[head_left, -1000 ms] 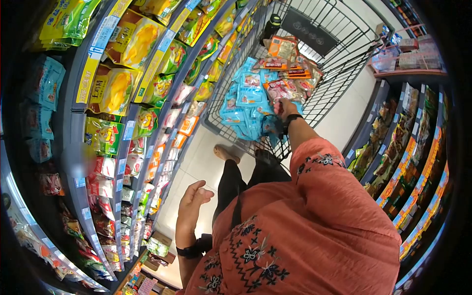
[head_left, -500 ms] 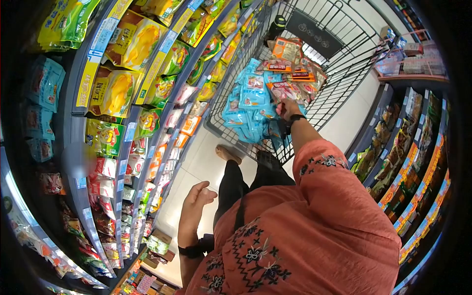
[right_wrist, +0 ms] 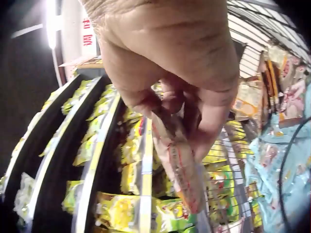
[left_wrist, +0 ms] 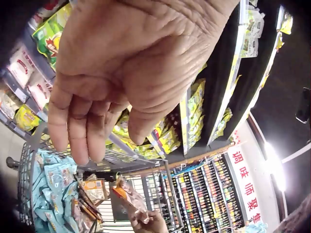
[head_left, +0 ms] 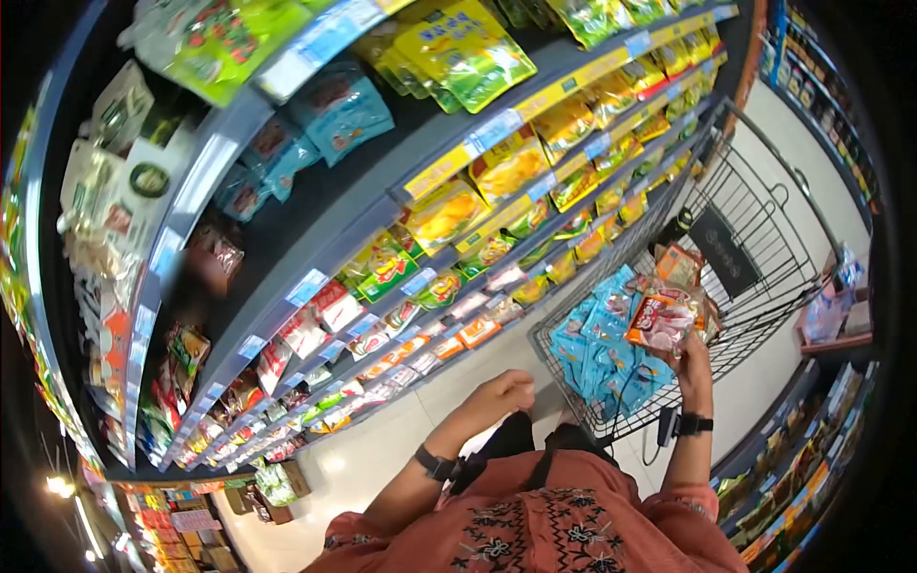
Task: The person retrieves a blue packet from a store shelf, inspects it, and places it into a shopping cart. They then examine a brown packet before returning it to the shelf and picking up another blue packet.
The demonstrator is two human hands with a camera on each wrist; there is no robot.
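My right hand [head_left: 695, 371] pinches a red-and-white plastic packet [head_left: 661, 321] at its edge, over the wire shopping cart [head_left: 723, 253]. In the right wrist view the packet [right_wrist: 176, 162] hangs edge-on between thumb and fingers. Beneath and beside it in the cart lie a heap of light-blue packets [head_left: 600, 329] and several orange-and-brown packets [head_left: 678, 265]. My left hand [head_left: 495, 401] is held in front of the body, between shelf and cart. The left wrist view shows that hand [left_wrist: 131, 68] holding nothing, its fingers loosely extended.
A long shelf [head_left: 382, 205] with yellow, green and red packets runs along the left. Some blue packets [head_left: 344, 110] sit on its upper tier. Another shelf [head_left: 812, 449] stands on the right. A dark bottle [head_left: 676, 222] stands at the cart's far corner.
The view has swung left, so the shelf fills more of it and the cart sits further right. The right hand now holds the red-and-white packet raised above the pile. The left hand has come forward.
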